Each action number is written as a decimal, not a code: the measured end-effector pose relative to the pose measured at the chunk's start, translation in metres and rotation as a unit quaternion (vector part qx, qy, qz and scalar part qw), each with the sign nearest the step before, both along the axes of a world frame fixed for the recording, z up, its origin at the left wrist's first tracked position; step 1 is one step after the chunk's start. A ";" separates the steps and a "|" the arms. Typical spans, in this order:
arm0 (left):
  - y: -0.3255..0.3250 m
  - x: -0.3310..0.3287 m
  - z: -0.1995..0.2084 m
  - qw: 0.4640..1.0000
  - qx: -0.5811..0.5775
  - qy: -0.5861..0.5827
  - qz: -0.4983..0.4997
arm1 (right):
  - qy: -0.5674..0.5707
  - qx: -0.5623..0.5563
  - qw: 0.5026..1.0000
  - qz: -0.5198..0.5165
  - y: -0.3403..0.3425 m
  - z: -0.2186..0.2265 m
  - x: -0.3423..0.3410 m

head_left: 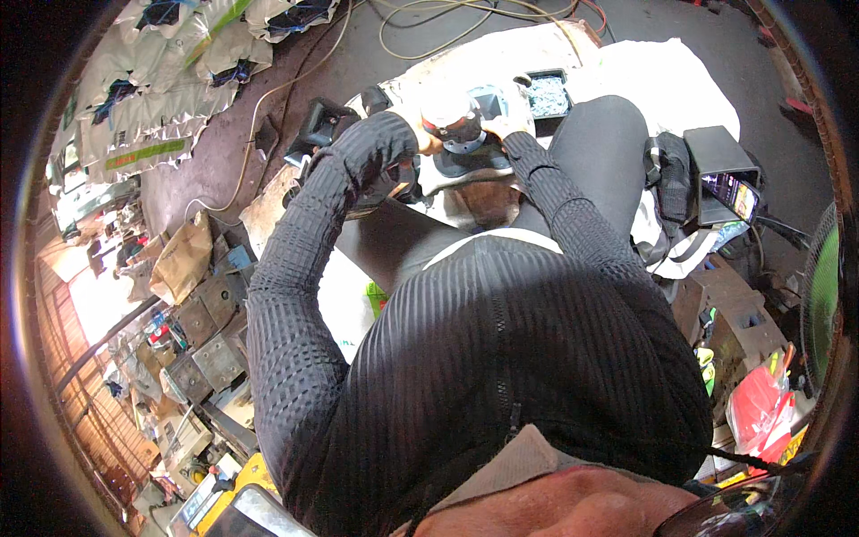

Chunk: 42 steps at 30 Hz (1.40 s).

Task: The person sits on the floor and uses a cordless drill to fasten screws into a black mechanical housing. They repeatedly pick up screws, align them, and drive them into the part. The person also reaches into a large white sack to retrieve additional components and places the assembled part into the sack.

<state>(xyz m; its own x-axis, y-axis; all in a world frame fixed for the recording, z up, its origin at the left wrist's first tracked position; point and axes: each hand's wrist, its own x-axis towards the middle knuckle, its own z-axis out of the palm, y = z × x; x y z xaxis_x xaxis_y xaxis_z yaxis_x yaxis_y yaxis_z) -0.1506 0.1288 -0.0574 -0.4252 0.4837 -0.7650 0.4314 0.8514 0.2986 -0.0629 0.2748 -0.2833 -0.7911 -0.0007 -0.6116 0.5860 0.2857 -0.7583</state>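
Note:
In front of my knees, my left hand [424, 132] closes around the side of a round thing [454, 123], pale with an orange band on top and dark lower down. Its kind I cannot make out. Close to its right side is my right hand [510, 118], bleached by strong light. Its fingers look bent inward, but what they grip is lost in the glare. Just beyond, between the hands, shows a pale blue-grey squarish piece [488, 100]. Under the round thing lies a dark, smooth-edged part [470, 161] on a light, worn surface.
A dark tray [548, 95] with bluish-white bits stands right of my hands. Black frame-like parts [320, 125] lie to the left. White cloth [676, 80], a phone [732, 195] and a green fan [821, 304] are at right. Cables [429, 45] cross the floor; plastic-wrapped bundles [161, 80] sit far left.

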 end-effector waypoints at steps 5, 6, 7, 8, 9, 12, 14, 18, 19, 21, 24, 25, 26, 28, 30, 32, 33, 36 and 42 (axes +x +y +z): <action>-0.003 0.024 0.014 0.996 0.002 0.017 0.085 | 0.023 -0.089 0.994 -0.066 -0.002 0.000 0.004; -0.007 0.026 0.007 0.996 0.003 0.023 0.082 | 0.009 -0.078 0.994 -0.072 -0.001 -0.002 0.003; -0.011 0.027 -0.001 0.997 0.004 0.029 0.078 | -0.005 -0.066 0.995 -0.077 0.000 -0.002 0.003; -0.016 0.028 -0.005 0.995 -0.001 0.024 0.092 | -0.017 -0.061 0.995 -0.081 -0.003 -0.002 0.002; -0.021 0.029 -0.009 0.994 -0.006 0.018 0.106 | -0.002 -0.066 0.994 -0.084 -0.005 -0.007 0.000; -0.019 0.037 -0.015 0.997 0.012 0.074 0.035 | 0.069 -0.075 0.988 -0.120 -0.010 -0.033 0.003; -0.020 0.040 -0.018 0.996 0.008 0.087 0.024 | 0.041 -0.094 0.987 -0.128 -0.009 -0.027 0.003; -0.026 0.042 -0.033 0.995 0.012 0.097 0.014 | 0.038 -0.078 0.988 -0.126 -0.010 -0.036 0.003; -0.021 0.044 -0.027 0.995 -0.002 0.096 0.004 | 0.050 -0.076 0.989 -0.118 -0.012 -0.035 0.005; -0.015 0.050 -0.016 0.995 -0.029 0.092 -0.015 | 0.056 -0.091 0.986 -0.132 -0.012 -0.026 0.006; -0.018 0.051 -0.023 0.996 -0.036 0.074 0.020 | 0.073 -0.080 0.985 -0.134 -0.011 -0.027 0.006; -0.016 0.051 -0.021 0.996 -0.049 0.070 0.031 | 0.067 -0.075 0.987 -0.125 -0.010 -0.031 0.007; -0.016 0.050 -0.020 0.995 -0.017 0.069 0.066 | 0.072 -0.059 0.988 -0.120 -0.011 -0.034 0.007; -0.028 0.065 -0.024 0.983 0.068 0.086 0.150 | 0.089 -0.026 0.990 -0.107 -0.011 -0.033 0.002; -0.039 0.077 -0.027 0.953 0.104 0.063 0.277 | 0.093 -0.001 0.993 -0.070 -0.011 -0.022 -0.001; -0.051 0.087 -0.043 0.930 0.172 0.063 0.319 | 0.110 0.013 0.989 -0.096 -0.010 -0.035 -0.001; -0.058 0.089 -0.049 0.925 0.242 0.086 0.280 | 0.127 0.011 0.984 -0.127 -0.005 -0.045 -0.002; -0.061 0.118 -0.017 0.896 0.225 0.051 0.379 | 0.046 -0.068 0.979 -0.187 0.007 -0.016 0.007; -0.101 0.152 -0.018 0.906 0.296 0.241 0.184 | -0.069 -0.584 0.741 -0.324 0.003 0.056 0.047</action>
